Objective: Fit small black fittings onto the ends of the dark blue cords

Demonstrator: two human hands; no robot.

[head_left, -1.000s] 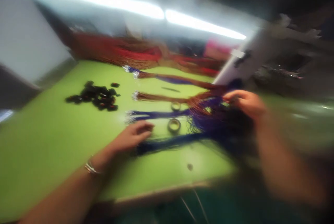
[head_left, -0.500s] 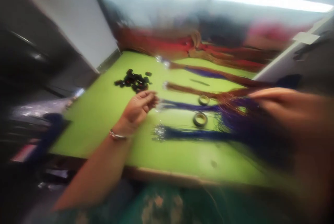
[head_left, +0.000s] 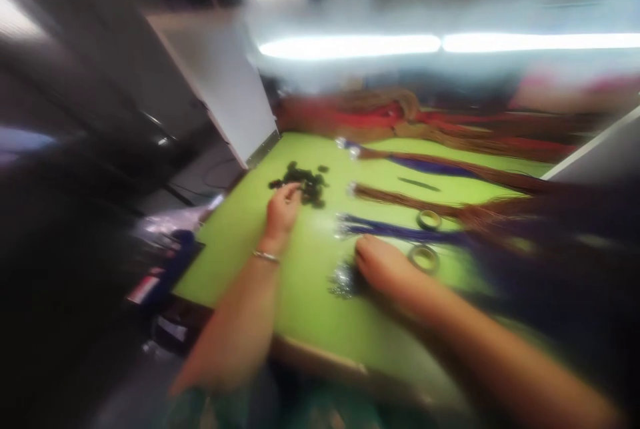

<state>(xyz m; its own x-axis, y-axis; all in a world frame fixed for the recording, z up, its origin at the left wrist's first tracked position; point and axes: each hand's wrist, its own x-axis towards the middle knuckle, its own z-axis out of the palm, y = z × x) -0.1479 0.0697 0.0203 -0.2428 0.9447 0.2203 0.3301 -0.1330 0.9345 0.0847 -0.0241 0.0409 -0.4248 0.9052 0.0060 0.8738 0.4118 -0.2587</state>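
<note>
My left hand [head_left: 283, 213] reaches to the near edge of a pile of small black pieces [head_left: 313, 187]; its thumb and fingers are pinched together, and blur hides whether a piece is between them. Over the nearest bundle of dark wires, just right of its shiny metal ends [head_left: 342, 280], is my right hand [head_left: 376, 261]. Its fingers are curled closed, and what they hold is hidden. Beyond that hand lies a blue-purple wire bundle [head_left: 390, 227], then a brown wire bundle [head_left: 395, 197].
Two tape rolls, a farther one [head_left: 429, 219] and a nearer one [head_left: 423, 258], lie among the wires on the green tabletop [head_left: 310, 262]. A thin dark strip [head_left: 419, 184] lies farther back. Red and brown wires [head_left: 360, 115] line the rear. A white panel [head_left: 235, 95] stands at left.
My left hand has moved from beside the blue wire ends to the black pile. My right hand has come leftward from the far right of the wires to the nearest bundle's ends. The view has shifted.
</note>
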